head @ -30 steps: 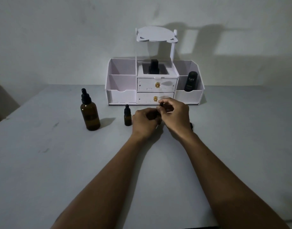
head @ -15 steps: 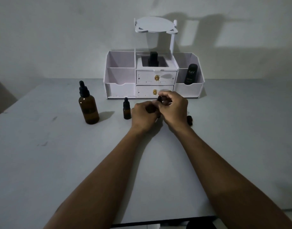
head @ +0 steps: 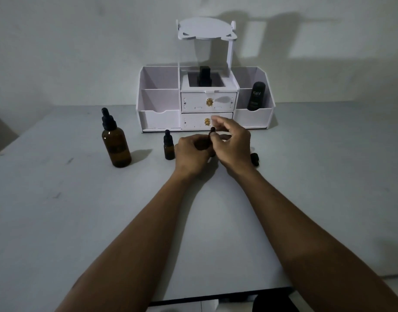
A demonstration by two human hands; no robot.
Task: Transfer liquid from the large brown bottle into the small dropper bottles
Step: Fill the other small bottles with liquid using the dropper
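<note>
The large brown bottle [head: 116, 146] with a black dropper cap stands upright at the left of the table. A small dropper bottle [head: 168, 148] stands capped just left of my hands. My left hand [head: 191, 154] is wrapped around a second small bottle, mostly hidden in the fist. My right hand [head: 233, 146] pinches its black dropper cap [head: 212, 129] at the top between thumb and fingers. Another small dark bottle [head: 254, 159] shows partly behind my right wrist.
A white desk organiser [head: 161, 119] with two gold-knobbed drawers stands at the back against the wall. It holds a black bottle [head: 204, 78] in the middle tray and a black tube [head: 256, 95] at the right. The table's near edge [head: 216, 299] lies below my forearms.
My hands have stayed together on the small bottle. My right fingers have shifted on the cap and opened out a little. The view has tilted slightly.
</note>
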